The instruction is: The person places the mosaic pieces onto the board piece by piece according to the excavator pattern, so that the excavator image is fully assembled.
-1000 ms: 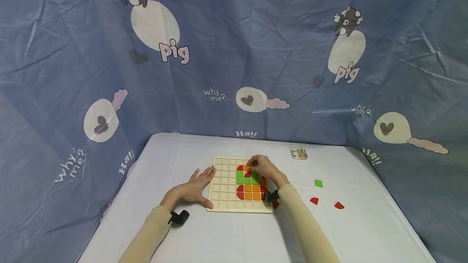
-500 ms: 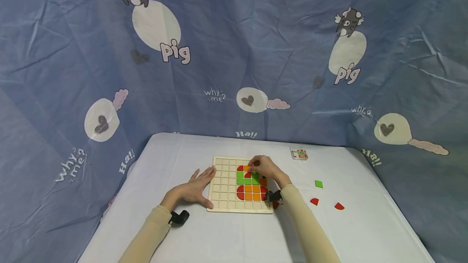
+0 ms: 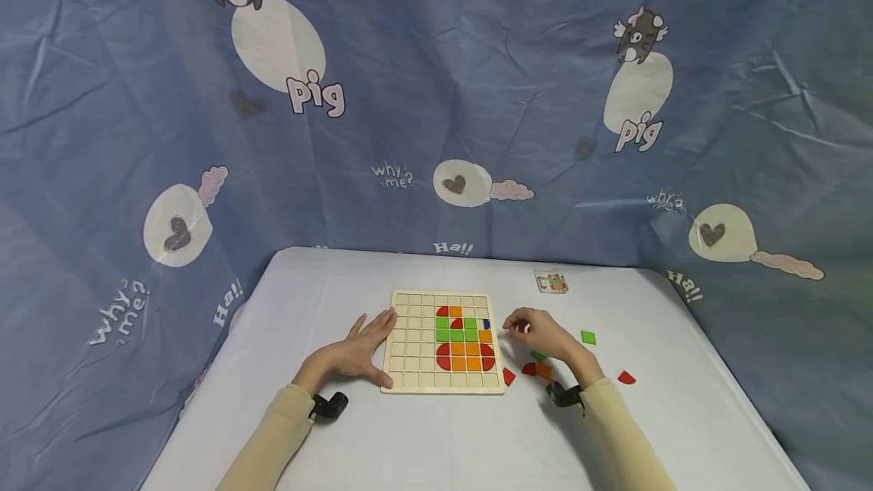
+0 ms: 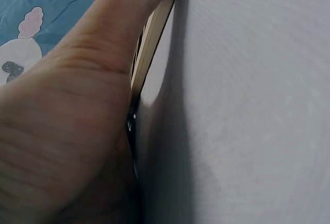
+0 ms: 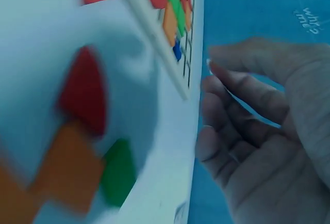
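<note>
Head view was clear, softly lit; bench (image 3: 409,445) bore faint shadows. Right wrist view was blue-tinted; orange pieces (image 5: 69,170) blurred.

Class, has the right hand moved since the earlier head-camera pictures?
Yes. The right hand has moved right, from above the board to beyond its right edge.

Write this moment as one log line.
left hand: on left edge of board | right hand: right of board, nothing visibly held | blue piece: on board
</note>
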Demonstrator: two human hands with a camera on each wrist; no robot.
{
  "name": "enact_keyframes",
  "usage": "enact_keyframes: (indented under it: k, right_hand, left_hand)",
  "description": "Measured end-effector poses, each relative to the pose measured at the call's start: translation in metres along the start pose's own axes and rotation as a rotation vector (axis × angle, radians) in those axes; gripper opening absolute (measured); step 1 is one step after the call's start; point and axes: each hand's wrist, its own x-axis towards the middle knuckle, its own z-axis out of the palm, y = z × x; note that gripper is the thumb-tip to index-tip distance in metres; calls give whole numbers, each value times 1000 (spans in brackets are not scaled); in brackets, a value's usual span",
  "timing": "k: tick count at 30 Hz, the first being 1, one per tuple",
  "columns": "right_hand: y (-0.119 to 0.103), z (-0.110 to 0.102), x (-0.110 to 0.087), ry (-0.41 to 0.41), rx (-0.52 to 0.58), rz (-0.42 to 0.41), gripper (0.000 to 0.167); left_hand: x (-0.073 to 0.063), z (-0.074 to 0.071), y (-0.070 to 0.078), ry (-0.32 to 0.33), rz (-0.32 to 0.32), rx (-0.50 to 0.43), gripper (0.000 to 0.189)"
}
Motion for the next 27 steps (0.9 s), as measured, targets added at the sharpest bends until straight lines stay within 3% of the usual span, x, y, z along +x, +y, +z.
enact_keyframes:
  k: [7, 11, 19, 27]
  right_hand:
    - [14, 1, -48, -84, 0, 83, 22]
    - [17, 6, -62, -76, -37, 64, 30]
    - [2, 26, -62, -41, -50, -91, 33]
    - [-5, 33, -58, -49, -123, -71, 24]
  left_hand:
    - [2, 1, 2, -7, 4, 4, 131]
    - [1, 1, 2, -3, -9, 23, 132]
    - [0, 0, 1, -1, -9, 27, 131]
    - [0, 0, 1, -3, -11, 17, 131]
